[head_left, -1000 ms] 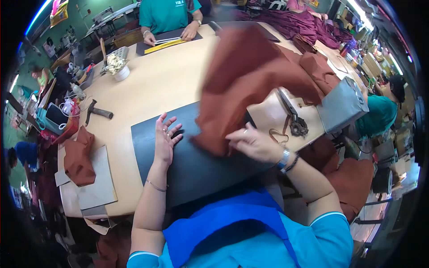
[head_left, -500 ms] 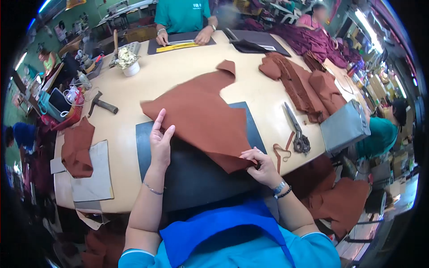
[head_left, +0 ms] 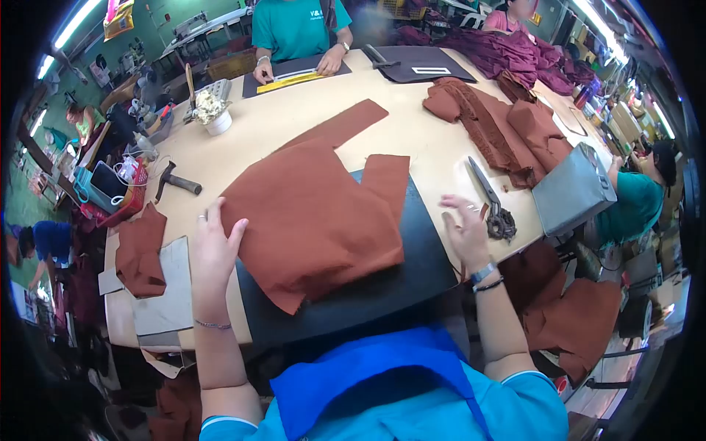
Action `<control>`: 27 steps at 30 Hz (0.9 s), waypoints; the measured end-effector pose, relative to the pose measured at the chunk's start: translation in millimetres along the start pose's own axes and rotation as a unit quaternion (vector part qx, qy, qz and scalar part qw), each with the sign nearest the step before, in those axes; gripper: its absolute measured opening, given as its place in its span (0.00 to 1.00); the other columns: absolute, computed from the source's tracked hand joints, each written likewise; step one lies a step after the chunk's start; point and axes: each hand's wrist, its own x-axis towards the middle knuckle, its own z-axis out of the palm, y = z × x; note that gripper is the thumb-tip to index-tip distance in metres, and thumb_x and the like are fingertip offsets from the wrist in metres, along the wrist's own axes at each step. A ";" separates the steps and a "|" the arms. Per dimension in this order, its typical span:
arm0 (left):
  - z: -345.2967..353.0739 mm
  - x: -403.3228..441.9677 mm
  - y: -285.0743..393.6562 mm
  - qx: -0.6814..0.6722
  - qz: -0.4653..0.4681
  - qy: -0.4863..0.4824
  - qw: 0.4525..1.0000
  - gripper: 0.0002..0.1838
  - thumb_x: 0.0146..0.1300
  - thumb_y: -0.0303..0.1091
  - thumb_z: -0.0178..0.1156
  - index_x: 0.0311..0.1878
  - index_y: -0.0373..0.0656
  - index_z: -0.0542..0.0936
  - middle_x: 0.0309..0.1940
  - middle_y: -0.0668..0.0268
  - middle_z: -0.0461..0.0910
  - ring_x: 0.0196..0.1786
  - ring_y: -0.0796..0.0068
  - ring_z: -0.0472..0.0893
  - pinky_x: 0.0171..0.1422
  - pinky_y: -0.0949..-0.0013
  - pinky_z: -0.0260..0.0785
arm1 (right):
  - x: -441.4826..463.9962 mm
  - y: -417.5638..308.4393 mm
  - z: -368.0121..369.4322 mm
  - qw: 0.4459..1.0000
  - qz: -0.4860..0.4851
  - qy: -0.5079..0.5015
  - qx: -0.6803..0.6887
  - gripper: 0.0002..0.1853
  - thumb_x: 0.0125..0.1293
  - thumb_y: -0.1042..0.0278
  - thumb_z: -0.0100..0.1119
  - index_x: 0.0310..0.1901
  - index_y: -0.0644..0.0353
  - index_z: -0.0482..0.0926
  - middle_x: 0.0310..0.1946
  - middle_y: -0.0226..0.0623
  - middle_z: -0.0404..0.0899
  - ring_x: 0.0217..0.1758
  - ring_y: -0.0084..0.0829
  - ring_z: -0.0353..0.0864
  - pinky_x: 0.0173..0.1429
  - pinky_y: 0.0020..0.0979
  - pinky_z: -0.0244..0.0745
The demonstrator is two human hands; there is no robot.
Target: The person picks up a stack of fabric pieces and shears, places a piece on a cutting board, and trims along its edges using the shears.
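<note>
- Rust-brown cloth (head_left: 316, 213) lies in front of us, partly over a dark board (head_left: 430, 242) and partly past its far edge on the pale table (head_left: 250, 151); its near edge is creased, and one long strip of it points away to the far right.
- Our left-hand grip (head_left: 220, 239) is unclenched, thumb apart from the fingers, right at the cloth's left edge (we cannot tell whether the thumb touches it).
- Our right-hand grip (head_left: 465, 226) is released, its fingers spread, apart from the cloth and above the right side of the table; we see a watch (head_left: 484, 274) on that wrist.
- Just beyond that hand we find scissors (head_left: 491, 197) with dark, wrapped-looking handles, their blades pointing away from us.
- Farther right, a grey box (head_left: 575, 192) stands at the table's edge, beside a heap of brown pieces (head_left: 500, 140).
- Left of the cloth we see a hammer (head_left: 184, 182) lying on its side and, nearer us, a smaller brown piece (head_left: 140, 253) partly over a pale grey board (head_left: 168, 290).
- Toward the far left stand a white pot (head_left: 218, 126) with cream-coloured contents and, by the table's edge, a red basket (head_left: 134, 195).
- Across from us, a person in a teal shirt (head_left: 298, 33) has both hands by a yellow ruler (head_left: 292, 81); purple cloth (head_left: 496, 55) is heaped at the far right.
</note>
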 end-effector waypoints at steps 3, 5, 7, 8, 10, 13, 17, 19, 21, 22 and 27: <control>4.8 -5.9 -8.1 0.149 0.094 0.041 0.983 0.33 0.56 0.47 0.65 0.62 0.45 0.70 0.67 0.50 0.61 0.66 0.49 0.66 0.64 0.51 0.61 | -7.1 44.7 -37.3 0.981 0.054 0.010 -0.188 0.13 0.58 0.74 0.58 0.46 0.60 0.77 0.48 0.45 0.77 0.54 0.43 0.75 0.59 0.38 0.69; 8.5 -3.2 3.7 0.121 0.230 -0.011 0.966 0.34 0.56 0.49 0.65 0.64 0.47 0.69 0.69 0.52 0.59 0.68 0.49 0.63 0.67 0.49 0.57 | -18.0 66.0 -59.9 0.967 0.113 -0.003 -0.230 0.14 0.59 0.73 0.58 0.48 0.60 0.76 0.47 0.46 0.78 0.53 0.44 0.75 0.59 0.39 0.69; 36.9 -4.4 9.7 0.081 0.275 -0.126 0.950 0.38 0.55 0.58 0.62 0.67 0.51 0.67 0.72 0.54 0.54 0.73 0.51 0.53 0.73 0.44 0.46 | -29.8 79.7 -74.0 0.953 0.166 -0.023 -0.254 0.16 0.59 0.73 0.57 0.50 0.60 0.75 0.47 0.46 0.78 0.52 0.45 0.75 0.58 0.40 0.69; 56.3 -5.4 8.2 0.058 0.295 -0.169 0.939 0.40 0.55 0.60 0.61 0.68 0.52 0.66 0.73 0.55 0.52 0.74 0.52 0.51 0.74 0.43 0.44 | -35.2 84.7 -78.2 0.947 0.190 -0.036 -0.257 0.16 0.60 0.73 0.57 0.50 0.60 0.74 0.46 0.47 0.78 0.52 0.46 0.75 0.58 0.40 0.69; 76.0 -3.4 4.0 0.044 0.297 -0.204 0.932 0.43 0.54 0.64 0.59 0.69 0.53 0.63 0.74 0.56 0.50 0.75 0.52 0.48 0.74 0.42 0.41 | -41.8 89.9 -82.1 0.944 0.211 -0.040 -0.249 0.17 0.61 0.71 0.57 0.52 0.60 0.73 0.45 0.47 0.79 0.51 0.46 0.76 0.56 0.41 0.70; 86.6 6.5 -14.9 0.064 0.220 -0.170 0.958 0.46 0.52 0.67 0.58 0.71 0.53 0.61 0.74 0.56 0.49 0.76 0.53 0.46 0.74 0.40 0.39 | -44.8 100.8 -85.6 0.957 0.200 -0.005 -0.211 0.17 0.61 0.68 0.58 0.52 0.59 0.74 0.45 0.46 0.79 0.49 0.45 0.78 0.54 0.41 0.72; 77.7 -3.2 -44.2 0.062 0.138 -0.148 0.977 0.49 0.47 0.68 0.62 0.70 0.52 0.62 0.74 0.55 0.50 0.76 0.53 0.47 0.73 0.37 0.37 | -27.5 98.5 -95.1 0.922 0.253 -0.065 -0.284 0.19 0.56 0.64 0.64 0.49 0.59 0.76 0.42 0.44 0.80 0.44 0.41 0.80 0.49 0.39 0.74; 52.5 -10.6 -48.4 0.055 0.170 -0.199 0.964 0.50 0.45 0.67 0.63 0.69 0.51 0.64 0.73 0.55 0.51 0.76 0.53 0.48 0.73 0.36 0.37 | -20.8 123.1 -99.2 0.940 0.231 -0.080 -0.239 0.15 0.51 0.62 0.67 0.37 0.62 0.80 0.26 0.40 0.79 0.31 0.37 0.80 0.40 0.36 0.76; 36.3 -12.8 -48.2 0.084 0.185 -0.206 0.957 0.49 0.42 0.66 0.66 0.67 0.51 0.66 0.73 0.55 0.53 0.76 0.53 0.49 0.74 0.37 0.37 | -7.9 128.7 -105.2 0.917 0.263 -0.133 -0.269 0.15 0.50 0.61 0.69 0.34 0.64 0.81 0.21 0.39 0.78 0.25 0.36 0.79 0.36 0.35 0.76; 33.1 -12.8 -49.3 0.106 0.202 -0.193 0.955 0.49 0.42 0.66 0.66 0.67 0.51 0.66 0.72 0.55 0.54 0.75 0.53 0.49 0.74 0.37 0.37 | 0.5 131.9 -107.6 0.904 0.291 -0.168 -0.266 0.15 0.50 0.59 0.69 0.33 0.63 0.81 0.21 0.37 0.78 0.24 0.34 0.79 0.35 0.33 0.75; 43.4 1.1 -18.5 0.049 0.341 -0.135 0.929 0.46 0.47 0.66 0.63 0.67 0.53 0.66 0.72 0.56 0.54 0.75 0.54 0.50 0.75 0.40 0.38 | 27.3 136.0 -121.7 0.876 0.433 -0.207 -0.043 0.16 0.53 0.52 0.70 0.29 0.57 0.82 0.19 0.29 0.78 0.20 0.24 0.77 0.27 0.25 0.68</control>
